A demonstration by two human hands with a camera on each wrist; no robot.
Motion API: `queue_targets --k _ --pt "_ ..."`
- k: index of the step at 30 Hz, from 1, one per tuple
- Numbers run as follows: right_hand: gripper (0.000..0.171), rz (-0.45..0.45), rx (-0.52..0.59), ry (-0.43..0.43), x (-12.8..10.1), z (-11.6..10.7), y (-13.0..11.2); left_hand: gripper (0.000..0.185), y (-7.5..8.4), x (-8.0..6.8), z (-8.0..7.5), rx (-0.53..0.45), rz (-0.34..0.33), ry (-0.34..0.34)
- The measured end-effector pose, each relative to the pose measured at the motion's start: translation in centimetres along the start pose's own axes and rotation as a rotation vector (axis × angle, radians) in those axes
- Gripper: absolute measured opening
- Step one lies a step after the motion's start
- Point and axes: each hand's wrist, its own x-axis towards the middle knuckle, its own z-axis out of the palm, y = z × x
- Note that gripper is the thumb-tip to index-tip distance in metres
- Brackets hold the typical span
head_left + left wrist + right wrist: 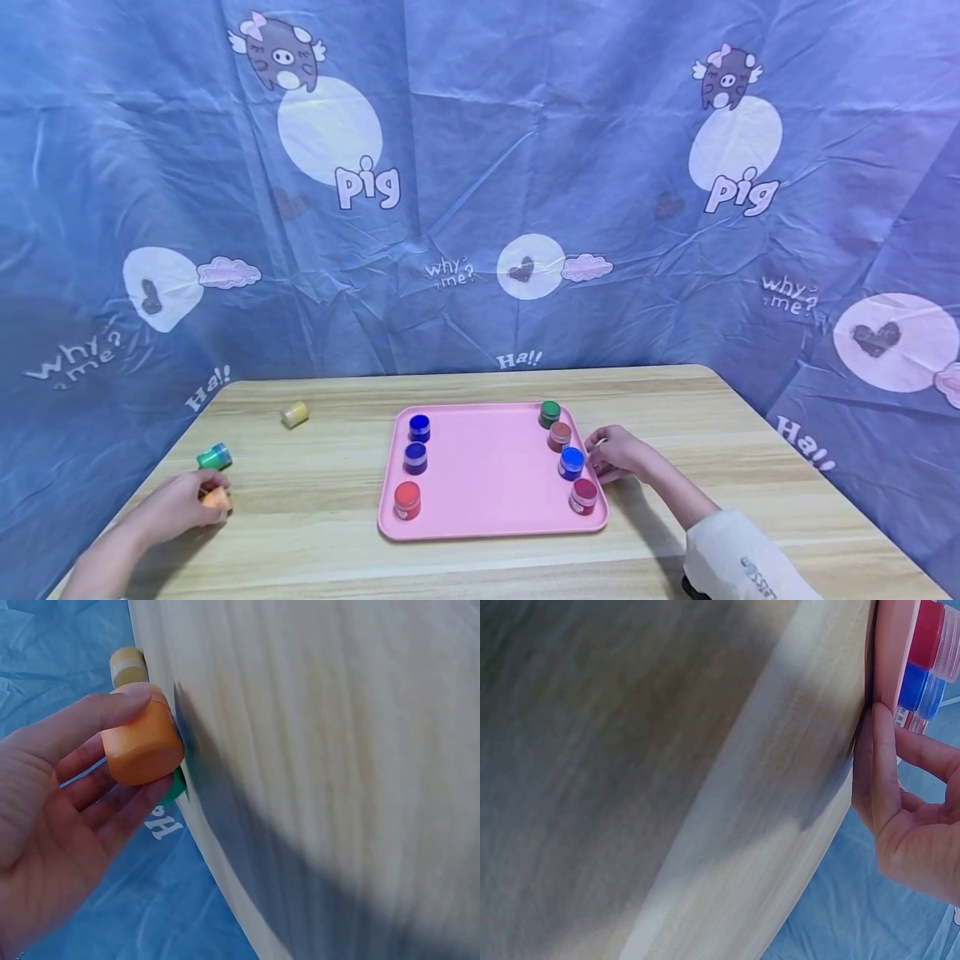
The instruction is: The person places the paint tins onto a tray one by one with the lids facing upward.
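Hands are seen working apart at a wooden table point(712, 433). At the near left, an orange jar point(142, 744) is gripped by the left hand point(176, 508), thumb and fingers curled round it, at the table's left edge. Near right, the right hand point(622, 454) is laid against the rim of a pink tray point(487, 467), fingers fairly straight, touching a blue-lidded jar point(572, 462). Seven jars are stood along the tray's two sides. Farther left, a green jar point(213, 456) and, beyond it, a yellow jar point(295, 413) are left lying on the table. A blue printed cloth point(480, 208) is hung behind.
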Motion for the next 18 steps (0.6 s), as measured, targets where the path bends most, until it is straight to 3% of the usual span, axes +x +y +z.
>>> queue_targets --k 9,18 --pt "0.018 0.003 0.005 0.003 -0.2 0.0 -0.1 0.031 1.0 0.2 0.0 -0.006 0.087 0.041" --pt "0.018 0.007 0.001 0.005 0.0 0.0 0.0 0.034 2.2 0.5 0.1 -0.014 0.084 0.030"
